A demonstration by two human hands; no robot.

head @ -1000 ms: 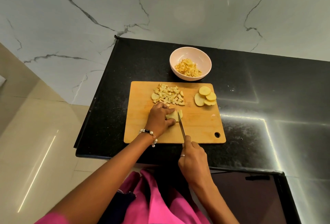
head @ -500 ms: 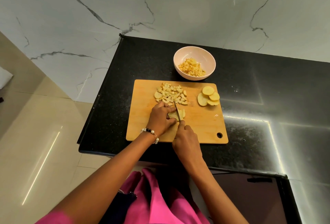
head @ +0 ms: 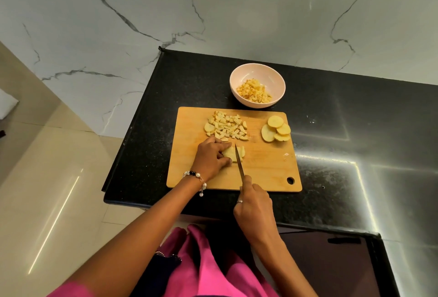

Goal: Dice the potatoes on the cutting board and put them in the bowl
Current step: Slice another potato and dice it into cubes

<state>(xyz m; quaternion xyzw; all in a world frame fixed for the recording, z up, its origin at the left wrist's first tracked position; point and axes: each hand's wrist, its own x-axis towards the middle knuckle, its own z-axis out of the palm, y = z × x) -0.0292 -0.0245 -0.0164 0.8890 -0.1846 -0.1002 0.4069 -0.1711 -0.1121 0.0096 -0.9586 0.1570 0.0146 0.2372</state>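
A wooden cutting board lies on the black counter. My left hand holds down a stack of potato slices near the board's middle, fingers curled round it. My right hand grips the handle of a knife, whose blade runs through the stack's right part. A pile of diced potato sits at the board's far side, and a few round potato slices lie at its far right. A pale pink bowl behind the board holds diced potato.
The black counter stretches right; its left edge drops to a tiled floor. A marbled white wall rises behind the bowl. A dark panel sits below the counter's near edge. Small potato scraps lie on the board's right side.
My right hand has drawn back toward me with the knife after reaching forward over the stack half a second ago. My left hand still holds the slices in place.
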